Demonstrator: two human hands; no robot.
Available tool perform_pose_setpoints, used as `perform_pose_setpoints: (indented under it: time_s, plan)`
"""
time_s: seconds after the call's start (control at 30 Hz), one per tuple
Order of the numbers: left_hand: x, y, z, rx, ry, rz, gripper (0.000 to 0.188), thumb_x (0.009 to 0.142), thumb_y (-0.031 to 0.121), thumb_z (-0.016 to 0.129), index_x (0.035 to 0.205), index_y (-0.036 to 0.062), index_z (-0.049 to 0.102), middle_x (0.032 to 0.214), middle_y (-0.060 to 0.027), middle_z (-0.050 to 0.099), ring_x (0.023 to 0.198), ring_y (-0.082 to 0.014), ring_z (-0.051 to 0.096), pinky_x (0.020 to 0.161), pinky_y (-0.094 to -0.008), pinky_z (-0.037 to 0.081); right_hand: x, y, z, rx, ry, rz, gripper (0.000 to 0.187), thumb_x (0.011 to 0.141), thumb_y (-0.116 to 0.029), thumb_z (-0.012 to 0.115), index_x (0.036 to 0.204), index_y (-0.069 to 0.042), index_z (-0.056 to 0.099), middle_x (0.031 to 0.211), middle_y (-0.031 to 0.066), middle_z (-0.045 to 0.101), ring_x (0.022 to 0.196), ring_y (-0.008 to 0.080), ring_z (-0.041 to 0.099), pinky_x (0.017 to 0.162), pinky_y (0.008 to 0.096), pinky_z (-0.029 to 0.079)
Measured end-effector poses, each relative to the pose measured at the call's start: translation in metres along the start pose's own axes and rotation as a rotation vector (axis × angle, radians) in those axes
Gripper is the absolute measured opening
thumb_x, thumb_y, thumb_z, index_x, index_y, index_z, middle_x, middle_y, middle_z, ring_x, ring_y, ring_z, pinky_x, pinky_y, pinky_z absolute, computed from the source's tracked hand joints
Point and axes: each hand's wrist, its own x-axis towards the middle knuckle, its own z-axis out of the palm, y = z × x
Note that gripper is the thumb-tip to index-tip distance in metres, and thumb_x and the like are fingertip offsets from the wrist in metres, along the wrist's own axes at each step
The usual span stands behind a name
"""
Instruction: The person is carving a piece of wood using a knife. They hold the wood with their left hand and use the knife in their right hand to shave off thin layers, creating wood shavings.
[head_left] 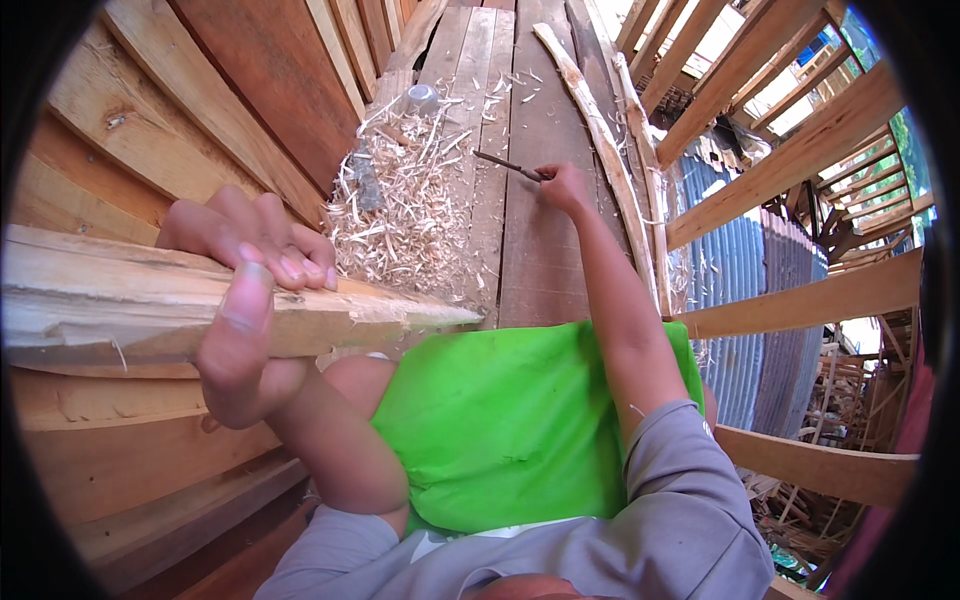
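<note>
A long pale piece of wood comes in from the left, its roughly carved, narrowing end reaching toward my lap. My left hand is wrapped round it, fingers over the far side and thumb on the near side. Out ahead, over the plank floor, my right hand is closed on the handle of a thin, dark knife. The knife is apart from the wood, its tip pointing left toward a heap of curled wood shavings. Bright green cloth covers my lap.
A plank wall rises on the left. Near the shavings stands a clear plastic cup. Long peeled poles lie along the floor's right side, beside wooden railing slats. Corrugated metal sheets show beyond the railing.
</note>
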Motion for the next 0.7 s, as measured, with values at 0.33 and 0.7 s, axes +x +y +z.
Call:
perform_pose_setpoints:
  time_s: [0.33,0.7]
  plan:
    - [0.003,0.003,0.006,-0.026,-0.001,-0.012,0.016,0.078,0.017,0.053,0.086,0.0054,0.044,0.074,-0.0066,0.043,0.065,-0.0149,0.042,0.059,-0.0304,0.043,0.024,0.008,0.002,0.102,-0.021,0.009,0.032,0.078,-0.01,0.064,0.108,-0.005,0.071,0.094,0.0208,0.07,0.088,0.0349,0.068,0.079,0.0403,0.052]
    - [0.0,0.005,0.01,-0.053,0.066,0.009,0.015,0.075,0.011,0.053,0.085,0.0043,0.044,0.071,-0.0068,0.044,0.062,-0.014,0.043,0.057,-0.0292,0.044,-0.03,-0.004,-0.011,0.171,0.065,0.031,0.028,0.083,-0.006,0.06,0.109,0.0,0.066,0.095,0.0178,0.069,0.09,0.0305,0.066,0.081,0.038,0.05]
